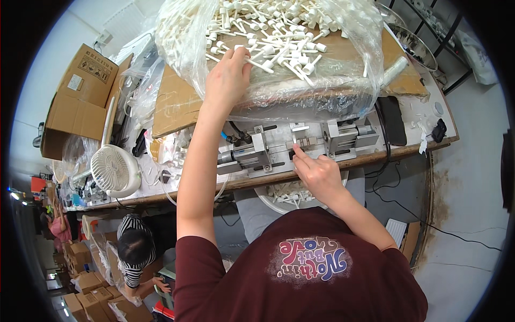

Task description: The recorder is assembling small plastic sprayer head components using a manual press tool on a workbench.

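Observation:
A heap of small white mallet-shaped plastic pieces (292, 51) lies in a clear plastic bag (354, 70) on cardboard. At its near left edge is my left hand (228, 78), fingers closed around one white piece (261, 65) whose end sticks out to the right. Lower down, my right hand (320, 176) is at a metal clamping fixture (279, 153) on the bench. Its fingers are close together, the tips on a narrow white piece (294, 138) at the fixture's middle; the thumb is mostly hidden.
A white bowl of more pieces (289, 198) sits at my lap. To the left are a white fan (115, 170) and an open cardboard box (80, 99). A black phone-like slab (392, 121) and cables (385, 150) lie right. Another person (137, 249) sits at lower left.

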The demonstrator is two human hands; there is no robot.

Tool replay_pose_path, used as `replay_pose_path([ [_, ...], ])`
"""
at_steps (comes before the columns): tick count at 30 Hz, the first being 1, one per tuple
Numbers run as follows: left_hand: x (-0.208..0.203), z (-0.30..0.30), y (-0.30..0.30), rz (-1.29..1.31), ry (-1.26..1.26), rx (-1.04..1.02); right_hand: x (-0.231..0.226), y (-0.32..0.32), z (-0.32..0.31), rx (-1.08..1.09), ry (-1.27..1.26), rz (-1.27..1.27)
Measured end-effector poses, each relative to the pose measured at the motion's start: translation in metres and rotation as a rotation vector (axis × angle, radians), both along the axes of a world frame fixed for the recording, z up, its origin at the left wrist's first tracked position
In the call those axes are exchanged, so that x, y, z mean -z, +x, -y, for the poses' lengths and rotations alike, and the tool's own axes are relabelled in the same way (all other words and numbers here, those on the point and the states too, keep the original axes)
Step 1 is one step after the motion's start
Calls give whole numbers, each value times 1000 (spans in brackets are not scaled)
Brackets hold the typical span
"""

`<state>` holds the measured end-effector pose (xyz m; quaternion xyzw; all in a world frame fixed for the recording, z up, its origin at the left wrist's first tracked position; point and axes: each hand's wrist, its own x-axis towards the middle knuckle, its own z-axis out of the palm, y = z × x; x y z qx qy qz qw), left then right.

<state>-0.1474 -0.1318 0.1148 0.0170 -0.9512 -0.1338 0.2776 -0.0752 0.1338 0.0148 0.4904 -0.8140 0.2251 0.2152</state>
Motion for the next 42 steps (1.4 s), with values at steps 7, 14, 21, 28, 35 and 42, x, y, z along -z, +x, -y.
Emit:
replay_pose_path([
  [7,13,-9,-12,-93,131,75,-17,9,-13,-171,-9,207],
  [14,10,-4,-18,-185,174,78,2,26,-38,-290,223,439],
  [21,11,1,-18,-274,192,116,13,27,-47,-270,292,495],
  [28,-4,-5,-16,-421,260,31,6,26,-44,-284,257,518],
  [35,-24,-76,37,-145,1326,151,-25,17,-26,-213,-312,439],
  [42,17,-136,106,100,1638,309,-74,5,-8,-123,-473,219],
])
